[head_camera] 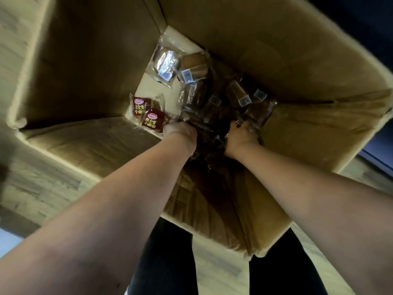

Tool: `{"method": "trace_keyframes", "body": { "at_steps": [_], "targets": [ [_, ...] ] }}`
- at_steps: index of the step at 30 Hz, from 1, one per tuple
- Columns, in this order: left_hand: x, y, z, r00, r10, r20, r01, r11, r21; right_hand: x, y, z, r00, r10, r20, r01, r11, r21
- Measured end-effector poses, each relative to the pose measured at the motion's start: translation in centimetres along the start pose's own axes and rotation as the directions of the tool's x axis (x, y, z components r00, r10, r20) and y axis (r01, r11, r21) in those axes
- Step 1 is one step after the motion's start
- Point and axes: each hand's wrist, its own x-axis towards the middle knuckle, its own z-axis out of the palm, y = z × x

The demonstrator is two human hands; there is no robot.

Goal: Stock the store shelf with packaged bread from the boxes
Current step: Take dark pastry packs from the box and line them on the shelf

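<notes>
two bare hands down inside the open cardboard box, both at the heap of bread packets on the box floor. left hand: knuckles up, fingers pushed down into the dark wrappers at the middle of the box floor and hidden there; cannot tell whether gripping. right hand: beside it, toward the right wall of the box, fingers curled round crinkled clear wrapper from the same heap. two red-labelled packets flat on the box floor by the left wall, nearer one touching the left hand. clear packet with silver glare in the far corner of the box; brown loaf packet with barcode label just beside it, edges touching. more wrapped loaves toward the right wall, tilted against one another. outside the box: wood-grain floor along the left wall, dark trouser legs at the near wall.
</notes>
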Motion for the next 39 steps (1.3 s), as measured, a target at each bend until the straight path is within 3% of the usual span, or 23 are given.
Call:
{"method": "trace_keyframes", "body": {
  "at_steps": [6, 12, 16, 22, 28, 32, 39],
  "targets": [
    [-3.0, -0.3, -1.1, 1.0, 0.021, -0.017, -0.019, 0.989, 0.146, -3.4, 0.0, -3.5, 0.986, -0.078, -0.149, 0.086, 0.995, 0.045],
    [-8.9, -1.9, -4.2, 0.993, 0.11, -0.05, -0.107, 0.993, 0.059, -8.2, -0.7, -8.4, 0.97, -0.106, -0.219, 0.12, 0.991, 0.053],
    [-14.4, -3.6, -6.9, 0.99, 0.057, -0.127, -0.053, 0.998, 0.04, -13.2, -2.3, -12.3, 0.938, -0.174, -0.3, 0.179, 0.984, -0.011],
    [-25.5, -7.9, -11.9, 0.964, -0.073, -0.257, 0.066, 0.997, -0.036, -23.2, -5.7, -19.3, 0.822, -0.353, -0.447, 0.362, 0.93, -0.069],
    [-38.3, -12.2, -16.0, 0.888, -0.292, -0.355, 0.179, 0.931, -0.319, -35.6, -6.8, -26.6, 0.649, -0.528, -0.548, 0.437, 0.848, -0.3],
    [-45.1, -14.1, -18.4, 0.769, -0.383, -0.512, 0.196, 0.903, -0.381, -42.6, -6.2, -31.8, 0.538, -0.602, -0.589, 0.425, 0.798, -0.427],
    [-54.1, -17.0, -23.5, 0.314, -0.423, -0.85, 0.051, 0.902, -0.429, -52.8, -5.5, -40.1, 0.307, -0.587, -0.749, 0.377, 0.798, -0.471]
  ]
}}
